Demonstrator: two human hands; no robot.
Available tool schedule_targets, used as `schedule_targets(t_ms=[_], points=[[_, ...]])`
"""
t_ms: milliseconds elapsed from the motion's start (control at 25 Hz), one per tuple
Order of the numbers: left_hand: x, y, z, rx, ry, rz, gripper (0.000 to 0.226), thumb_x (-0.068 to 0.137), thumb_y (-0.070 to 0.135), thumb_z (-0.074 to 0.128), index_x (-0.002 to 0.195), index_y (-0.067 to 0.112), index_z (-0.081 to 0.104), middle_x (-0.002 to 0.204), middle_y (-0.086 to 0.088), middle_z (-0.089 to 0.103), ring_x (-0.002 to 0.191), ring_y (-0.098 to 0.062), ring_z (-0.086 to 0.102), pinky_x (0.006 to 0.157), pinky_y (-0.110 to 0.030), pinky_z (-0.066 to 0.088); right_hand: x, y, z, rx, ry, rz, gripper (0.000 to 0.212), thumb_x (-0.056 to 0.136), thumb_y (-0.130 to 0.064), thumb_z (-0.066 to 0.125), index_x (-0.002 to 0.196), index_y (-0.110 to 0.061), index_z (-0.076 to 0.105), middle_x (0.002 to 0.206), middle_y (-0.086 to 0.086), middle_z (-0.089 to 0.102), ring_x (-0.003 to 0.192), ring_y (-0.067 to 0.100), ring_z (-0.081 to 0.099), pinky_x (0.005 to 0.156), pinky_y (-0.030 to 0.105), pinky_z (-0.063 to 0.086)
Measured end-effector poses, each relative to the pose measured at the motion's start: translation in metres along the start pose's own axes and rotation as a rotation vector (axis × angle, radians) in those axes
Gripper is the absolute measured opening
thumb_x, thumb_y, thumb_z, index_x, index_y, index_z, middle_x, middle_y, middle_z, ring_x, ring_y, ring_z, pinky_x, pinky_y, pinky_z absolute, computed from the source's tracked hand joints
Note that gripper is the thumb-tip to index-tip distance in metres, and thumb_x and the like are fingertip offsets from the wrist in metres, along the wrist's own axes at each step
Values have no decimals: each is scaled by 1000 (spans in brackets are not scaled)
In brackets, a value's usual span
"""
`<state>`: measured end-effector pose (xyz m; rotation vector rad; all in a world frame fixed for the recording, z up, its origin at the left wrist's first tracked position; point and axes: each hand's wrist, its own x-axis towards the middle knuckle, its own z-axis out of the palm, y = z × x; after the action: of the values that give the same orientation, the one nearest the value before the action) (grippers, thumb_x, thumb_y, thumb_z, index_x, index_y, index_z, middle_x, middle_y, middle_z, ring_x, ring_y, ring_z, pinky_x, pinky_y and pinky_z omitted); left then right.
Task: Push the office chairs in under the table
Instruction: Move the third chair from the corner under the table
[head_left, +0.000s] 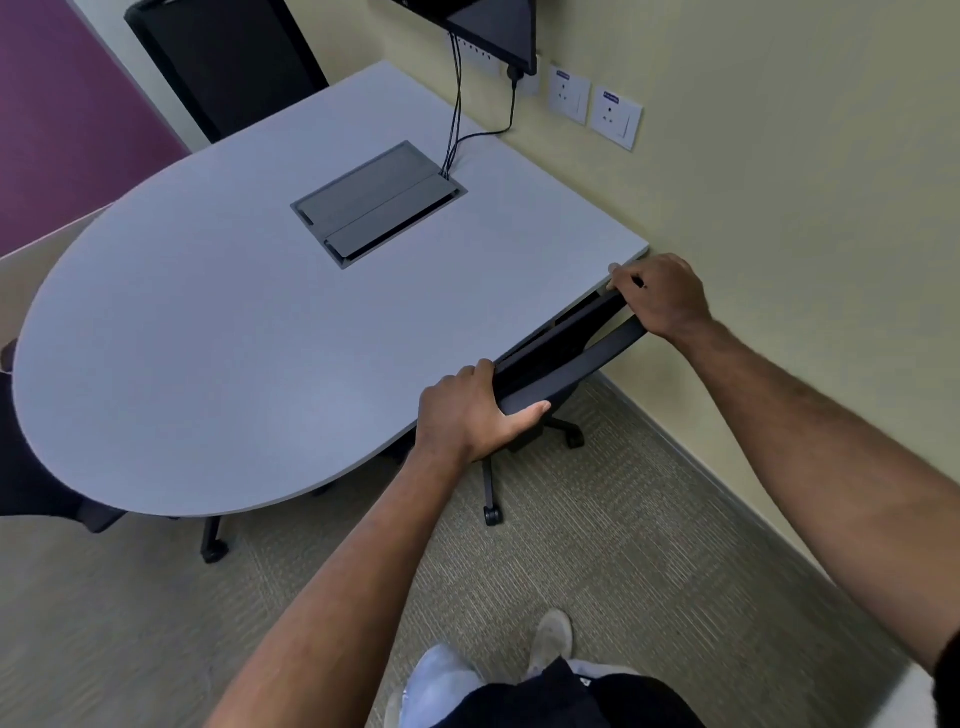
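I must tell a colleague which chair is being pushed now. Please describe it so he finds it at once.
Start at the grey table and go to its straight edge nearest the yellow wall. The black chair there is gripped at its backrest top by the left hand and right hand; nobody touches the other chairs.

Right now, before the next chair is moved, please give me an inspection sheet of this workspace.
Surface: grey table, top bare except a closed cable box set into it.
Job's things: near chair, backrest top at the table edge; far chair and left chair against the table.
Clutter: nothing seen.
Grippers: left hand and right hand grip the near chair's backrest.
Cables: black cables run from the monitor into the box.
Surroundings: wall sockets, carpet.
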<state>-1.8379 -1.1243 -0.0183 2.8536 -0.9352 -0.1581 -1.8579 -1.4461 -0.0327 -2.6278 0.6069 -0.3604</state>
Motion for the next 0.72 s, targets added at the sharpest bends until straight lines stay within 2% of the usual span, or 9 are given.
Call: schedule_targets(t_ms=[120, 320, 440, 560, 640, 720], points=[[13, 4, 1, 2, 1, -20, 89, 77, 98, 38, 114, 20, 58, 101, 0, 70, 90, -27, 67, 68, -36, 42, 15, -1, -1, 34, -27, -3, 51, 110, -46, 47, 88, -15, 81, 72, -4, 60, 99, 33, 60, 89, 38, 43], [33, 19, 5, 5, 6, -58, 92, 77, 99, 34, 115, 19, 58, 102, -1, 70, 89, -28, 68, 68, -37, 46, 44, 13, -1, 63, -34, 14, 51, 108, -52, 45, 91, -25, 85, 96, 1, 78, 110, 30, 63, 98, 42, 48], [40, 24, 5, 9, 5, -68, 91, 77, 98, 35, 116, 19, 58, 102, -1, 70, 89, -27, 67, 67, -37, 46, 54, 22, 0, 86, -16, 3, 55, 105, -57, 43, 88, -25, 85, 76, -10, 71, 97, 28, 68, 93, 41, 52], [43, 27, 5, 4, -4, -68, 90, 78, 98, 36, 115, 18, 57, 103, -2, 69, 90, -28, 67, 69, -38, 47, 56, 25, -2, 121, -27, 0, 51, 109, -49, 48, 89, -21, 85, 55, -22, 59, 83, 23, 66, 81, 33, 43], [45, 29, 5, 7, -8, -69, 91, 78, 98, 35, 117, 18, 57, 105, -2, 69, 91, -28, 67, 72, -39, 50, 59, 26, -4, 117, -37, 6, 50, 109, -47, 49, 89, -20, 85, 55, -21, 58, 85, 22, 66, 80, 31, 39], [46, 29, 4, 13, -9, -67, 94, 78, 98, 33, 120, 18, 57, 108, -3, 69, 93, -28, 67, 76, -41, 55, 60, 26, -5, 113, -30, 3, 50, 109, -48, 48, 90, -20, 85, 64, -16, 63, 90, 23, 69, 79, 31, 40]])
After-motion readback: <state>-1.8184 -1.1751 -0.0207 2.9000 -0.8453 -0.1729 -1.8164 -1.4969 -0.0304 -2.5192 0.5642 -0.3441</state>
